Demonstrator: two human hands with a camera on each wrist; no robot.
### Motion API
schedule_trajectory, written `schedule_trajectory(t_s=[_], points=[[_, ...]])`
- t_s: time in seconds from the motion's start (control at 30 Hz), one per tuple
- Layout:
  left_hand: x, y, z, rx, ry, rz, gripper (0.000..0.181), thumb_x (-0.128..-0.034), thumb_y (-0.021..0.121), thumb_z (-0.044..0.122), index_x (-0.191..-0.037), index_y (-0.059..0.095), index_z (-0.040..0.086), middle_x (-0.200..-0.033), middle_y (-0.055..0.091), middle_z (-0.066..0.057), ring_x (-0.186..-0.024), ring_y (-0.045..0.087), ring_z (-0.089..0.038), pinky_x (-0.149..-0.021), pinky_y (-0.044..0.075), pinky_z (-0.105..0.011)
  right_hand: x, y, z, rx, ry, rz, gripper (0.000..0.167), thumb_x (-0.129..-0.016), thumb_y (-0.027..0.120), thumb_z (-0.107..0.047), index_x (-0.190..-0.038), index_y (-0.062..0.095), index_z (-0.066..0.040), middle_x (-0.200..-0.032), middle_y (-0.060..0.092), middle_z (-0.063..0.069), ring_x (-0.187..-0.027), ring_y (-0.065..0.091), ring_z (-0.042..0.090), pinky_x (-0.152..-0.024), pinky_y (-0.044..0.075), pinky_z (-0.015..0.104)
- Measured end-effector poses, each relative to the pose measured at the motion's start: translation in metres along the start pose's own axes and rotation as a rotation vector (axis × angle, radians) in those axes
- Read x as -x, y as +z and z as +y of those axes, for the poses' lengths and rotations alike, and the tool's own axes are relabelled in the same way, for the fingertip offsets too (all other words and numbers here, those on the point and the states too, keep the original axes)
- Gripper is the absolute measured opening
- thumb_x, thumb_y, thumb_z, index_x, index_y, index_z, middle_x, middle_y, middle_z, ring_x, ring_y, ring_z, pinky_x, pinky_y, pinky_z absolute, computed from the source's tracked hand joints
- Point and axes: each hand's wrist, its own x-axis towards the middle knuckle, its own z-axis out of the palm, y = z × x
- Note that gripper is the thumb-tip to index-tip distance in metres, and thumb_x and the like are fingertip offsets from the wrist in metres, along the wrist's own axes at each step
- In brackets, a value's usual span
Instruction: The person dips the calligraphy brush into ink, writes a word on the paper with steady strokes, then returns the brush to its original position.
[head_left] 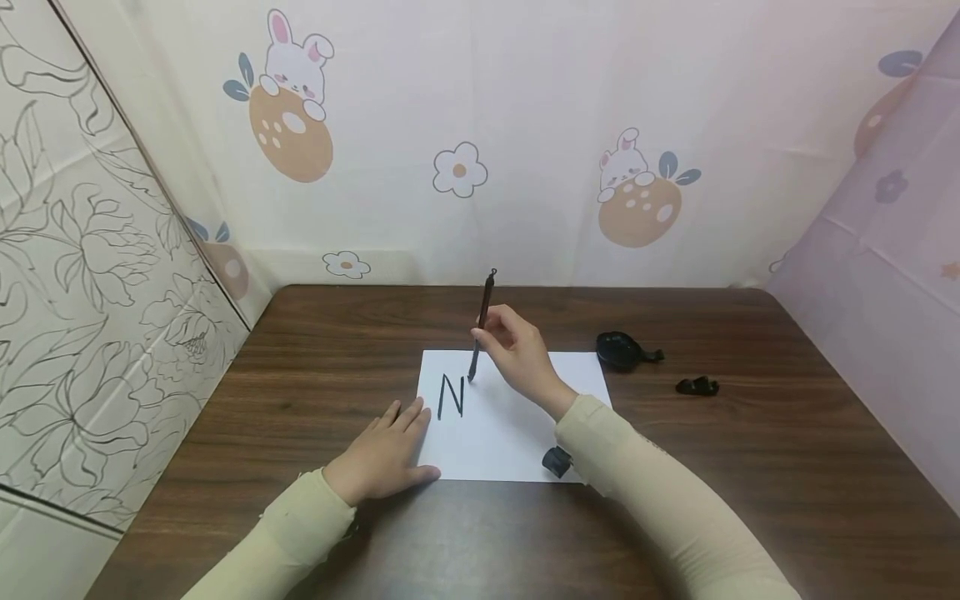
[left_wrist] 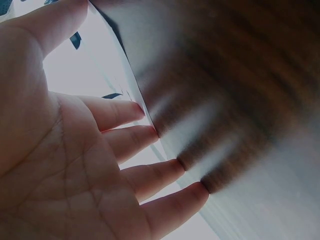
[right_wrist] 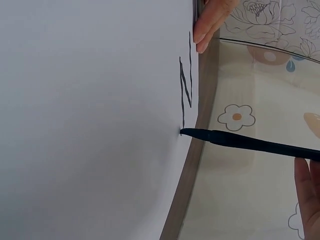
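A white sheet of paper (head_left: 495,450) lies on the table, with a black letter N (head_left: 452,397) near its upper left. My right hand (head_left: 519,354) pinches a dark brush (head_left: 486,302), held nearly upright between thumb and fingers. In the right wrist view the tip of the brush (right_wrist: 240,141) is at the top end of the N's right stroke; whether it touches the paper is unclear. My left hand (head_left: 386,454) rests with fingers spread over the paper's left edge; the left wrist view shows its palm (left_wrist: 65,165) and straight fingers.
A black dish with a handle (head_left: 619,351) stands by the paper's upper right corner. Farther right is a small black brush rest (head_left: 697,386). A dark block (head_left: 557,461) sits on the paper's lower right, beside my right sleeve. A patterned curtain hangs behind the table (head_left: 360,325).
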Motion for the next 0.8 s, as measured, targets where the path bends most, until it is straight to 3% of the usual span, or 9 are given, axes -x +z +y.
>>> schedule_trajectory(t_s=[0.5,0.8], points=[[0.000,-0.001,0.000,-0.004,-0.003,-0.005,0.086,-0.0873,0.066,0.054,-0.151,0.036,0.005,-0.161,0.028,-0.014,-0.145,0.027,-0.047,-0.113,0.030,-0.061,0.006,-0.002,-0.001,0.021,-0.013,-0.024,0.021,-0.095,0.065,-0.017,-0.114,0.060,-0.011,-0.094,0.064,0.004,-0.087,0.065,0.016,-0.080,0.058,0.035],[0.000,-0.001,0.000,-0.002,-0.004,-0.007,0.086,-0.0873,0.066,0.054,-0.151,0.036,0.004,-0.161,0.028,-0.014,-0.145,0.027,-0.047,-0.113,0.031,-0.062,0.011,-0.003,-0.004,0.024,0.025,-0.047,0.021,-0.094,0.066,-0.016,-0.114,0.060,-0.011,-0.092,0.063,0.003,-0.084,0.065,0.015,-0.077,0.058,0.033]])
